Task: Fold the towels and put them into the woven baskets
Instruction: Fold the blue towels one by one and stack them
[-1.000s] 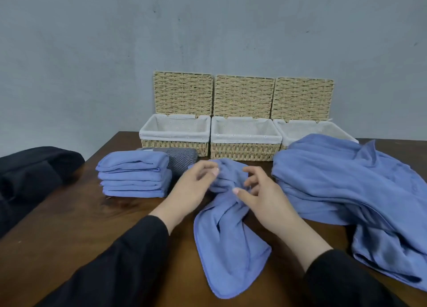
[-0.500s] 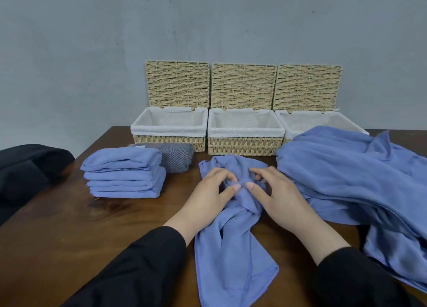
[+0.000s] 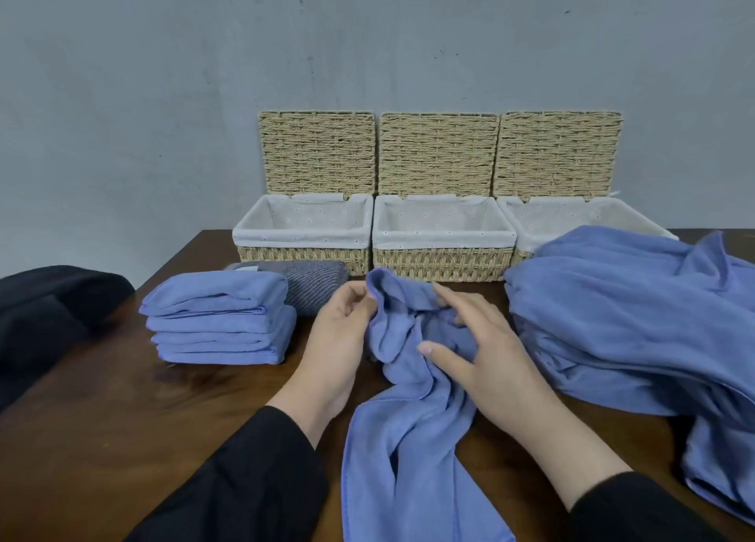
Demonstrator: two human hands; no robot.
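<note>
We find no brand, label or writing that can be read anywhere; a small pale tag on the grey striped towel (image 3: 304, 286) is too small to make out. Three woven baskets stand in a row at the back of the wooden worktop (image 3: 122, 439), each with its lid raised against the wall and a white dotted liner inside: the left basket (image 3: 302, 251), the middle basket (image 3: 443, 255) and the right basket (image 3: 527, 243), whose front is partly hidden by the heap of unfolded blue towels (image 3: 629, 321); we cannot count the towels in that heap. A stack of folded blue towels (image 3: 218, 323) sits left of centre, about four layers high, touching the one grey striped towel behind it.

One loose blue towel (image 3: 408, 439) lies bunched between our hands and runs toward the near edge. Our left hand (image 3: 333, 337) pinches its upper rim between thumb and fingers, a narrow grip holding cloth. Our right hand (image 3: 486, 353) rests on the bunched middle, fingers curled into the folds and holding them. A dark garment (image 3: 49, 308) lies at the far left edge.
</note>
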